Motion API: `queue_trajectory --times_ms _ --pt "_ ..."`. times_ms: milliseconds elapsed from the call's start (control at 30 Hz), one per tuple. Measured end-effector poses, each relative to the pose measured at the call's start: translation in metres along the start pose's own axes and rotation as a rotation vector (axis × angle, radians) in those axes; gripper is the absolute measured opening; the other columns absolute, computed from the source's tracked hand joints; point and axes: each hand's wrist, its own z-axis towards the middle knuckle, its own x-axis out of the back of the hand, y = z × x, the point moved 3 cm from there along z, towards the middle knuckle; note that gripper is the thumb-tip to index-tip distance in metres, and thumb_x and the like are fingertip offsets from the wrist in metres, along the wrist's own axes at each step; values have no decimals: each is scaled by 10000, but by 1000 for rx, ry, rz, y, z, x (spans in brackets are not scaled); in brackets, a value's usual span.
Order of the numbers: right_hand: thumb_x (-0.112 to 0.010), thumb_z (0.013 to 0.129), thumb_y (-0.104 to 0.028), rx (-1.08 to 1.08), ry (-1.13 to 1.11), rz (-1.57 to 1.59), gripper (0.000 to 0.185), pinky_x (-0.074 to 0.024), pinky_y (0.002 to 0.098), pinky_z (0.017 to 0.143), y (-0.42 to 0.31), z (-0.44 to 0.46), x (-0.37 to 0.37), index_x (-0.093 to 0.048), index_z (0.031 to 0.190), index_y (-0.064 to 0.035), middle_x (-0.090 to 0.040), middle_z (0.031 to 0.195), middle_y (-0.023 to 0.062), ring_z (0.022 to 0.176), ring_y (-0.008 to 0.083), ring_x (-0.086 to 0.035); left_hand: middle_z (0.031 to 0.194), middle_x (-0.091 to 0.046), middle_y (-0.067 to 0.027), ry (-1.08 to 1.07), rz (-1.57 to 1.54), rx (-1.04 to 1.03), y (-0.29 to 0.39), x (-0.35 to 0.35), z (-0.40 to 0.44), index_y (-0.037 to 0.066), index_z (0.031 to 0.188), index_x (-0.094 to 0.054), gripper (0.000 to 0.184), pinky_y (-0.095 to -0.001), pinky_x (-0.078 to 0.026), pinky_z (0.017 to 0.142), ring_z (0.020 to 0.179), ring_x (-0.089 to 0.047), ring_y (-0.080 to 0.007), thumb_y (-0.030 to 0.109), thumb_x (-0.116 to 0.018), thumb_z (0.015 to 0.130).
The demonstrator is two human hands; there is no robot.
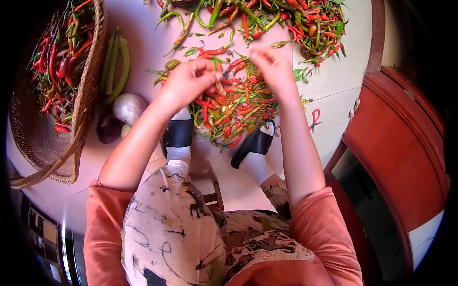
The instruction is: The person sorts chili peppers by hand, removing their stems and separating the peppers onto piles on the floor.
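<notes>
While the bare left hand (pixel 188 82) and bare right hand (pixel 275 71) curl inward (can't tell from here if gripping), slender red-and-green chillies (pixel 245 106) look light, smooth, bruisable; pinch one end.

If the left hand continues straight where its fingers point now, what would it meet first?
The left hand would probably first meet the red peppers just ahead, though its height is unclear, so it might pass above them.

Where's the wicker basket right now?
On the left of the head view, at the person's left, the wicker basket sits beside the long green vegetables and the pale purple round vegetable.
</notes>
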Motion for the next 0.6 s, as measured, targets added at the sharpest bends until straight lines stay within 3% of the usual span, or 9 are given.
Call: queue_trajectory --times_ms 33,67,167,267,333,400,433,500,600 --pt "-642 840 -221 -25 145 -63 216 -401 190 520 9 18 11 -644 950 -34 -604 751 -18 578 31 -479 690 -615 -9 -44 93 -23 -7 -4 -3 35 855 -612 132 -207 -441 518 587 -540 -45 165 -589 852" --pt "-658 826 -240 -46 289 -122 234 -403 194 513 13 33 20 -643 926 -29 -606 734 -9 561 34 -482 685 -624 -67 -121 266 -80 -30 -6 2 30 821 -622 129 -304 -481 565 594 -594 -154 155 -592 814" --pt "-686 799 -244 -233 288 25 230 -397 202 474 11 60 17 -623 831 -26 -611 699 14 499 42 -478 843 -612 -164 -81 842 -202 -17 -24 -18 14 967 -612 217 -393 -482 760 828 -593 -364 142 -605 792" --pt "-701 785 -229 -240 289 -48 219 -376 204 430 21 71 7 -593 760 -40 -601 656 15 444 48 -457 875 -599 -171 135 820 -227 -5 -28 -28 1 959 -611 228 -390 -474 778 889 -577 -349 157 -610 793" --pt "-688 792 -184 -256 316 27 177 -342 192 390 19 67 6 -578 755 -50 -592 640 4 423 45 -446 892 -586 -180 143 797 -228 -3 -27 -26 -2 968 -607 238 -394 -472 774 907 -568 -353 160 -614 794" --pt "-666 801 -139 -410 247 416 126 -322 177 380 19 54 7 -578 780 -52 -582 624 -9 415 44 -447 836 -597 -161 93 811 -334 -2 -25 -22 8 983 -605 222 -354 -482 737 822 -602 -295 152 -602 815" --pt "-642 811 -97 -440 191 414 84 -321 160 393 20 46 10 -603 860 -40 -612 683 2 465 41 -483 836 -597 -161 94 814 -333 -1 -23 -21 8 983 -605 222 -354 -482 737 822 -602 -295 152 -602 815" --pt "-640 815 -93 -416 188 421 116 -329 156 409 22 26 12 -612 911 -34 -625 728 9 509 41 -502 777 -620 -105 -30 614 -169 -3 -26 -16 5 987 -604 210 -299 -479 684 717 -601 -186 165 -582 854" --pt "-637 821 -79 -384 188 430 219 -343 145 463 30 -2 12 -622 1032 -22 -644 850 24 619 31 -523 765 -638 -104 -17 272 -76 -13 -30 -9 -10 921 -617 207 -318 -495 671 680 -618 -185 178 -569 851"
